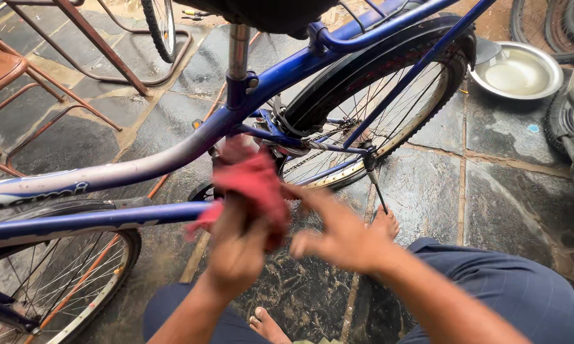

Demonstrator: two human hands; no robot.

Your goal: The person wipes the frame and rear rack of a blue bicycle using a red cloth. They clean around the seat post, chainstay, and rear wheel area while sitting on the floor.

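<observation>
Left hand (236, 245) is clenched around a red rag (255, 185), bunched up and pressed against the blue bicycle frame (191, 143) just below the seat post (238, 54), where the lower tube (89, 222) meets the main tube. Right hand (338, 232) is released: fingers spread, index extended towards the rag's edge, holding nothing. It sits just beside the rag; motion blur means I can't tell if it touches.

Rag position: at the tube junction, ahead of the rear wheel (389, 102) and above the wet stone floor (503, 172).

My read on doing this wipe well:
- Keep the rag wrapped round the tube, not just dabbing one face; the junction traps grime.
- Use the free hand to steady the frame, otherwise the bike rocks on its stand.
- Keep loose cloth clear of the chain (312, 156) and spokes close behind; a snag is the main risk.
- Re-fold to a clean face when it loads up.

Steel bowl (516, 70) sits well apart, beyond the rear tyre.
</observation>
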